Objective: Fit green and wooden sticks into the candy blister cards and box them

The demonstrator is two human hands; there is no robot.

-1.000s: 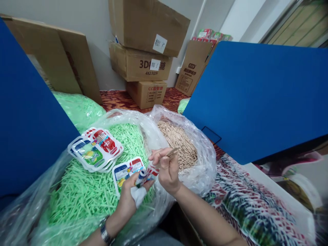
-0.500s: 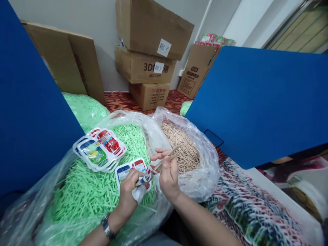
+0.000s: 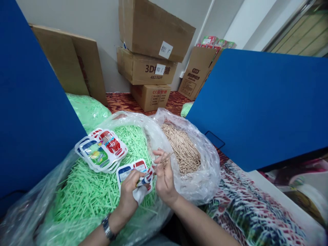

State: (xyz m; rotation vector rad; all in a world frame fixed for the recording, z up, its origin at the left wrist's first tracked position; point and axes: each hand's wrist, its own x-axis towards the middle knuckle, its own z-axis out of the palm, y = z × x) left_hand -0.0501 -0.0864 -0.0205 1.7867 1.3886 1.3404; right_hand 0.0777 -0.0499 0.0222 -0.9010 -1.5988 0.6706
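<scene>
My left hand (image 3: pixel 131 191) is closed round a small printed packet (image 3: pixel 143 180), held over a clear bag of green sticks (image 3: pixel 84 191). My right hand (image 3: pixel 163 174) pinches a few thin wooden sticks (image 3: pixel 166 158) whose lower ends meet the packet's mouth. Just behind it sits a second clear bag full of wooden sticks (image 3: pixel 183 150). A flat printed packet (image 3: pixel 128 169) lies on the green sticks beside my left hand. A stack of printed packets (image 3: pixel 101 150) rests further left on the same pile.
Blue boards stand on the left (image 3: pixel 30 102) and on the right (image 3: pixel 258 102). Stacked cardboard boxes (image 3: pixel 151 51) line the back wall. Another bag of green sticks (image 3: pixel 85 109) lies behind. A patterned sheet (image 3: pixel 243 212) covers the lower right.
The wooden sticks in my right hand have slid down toward the packet, so less of them shows above the fingers. Both hands stay close together.
</scene>
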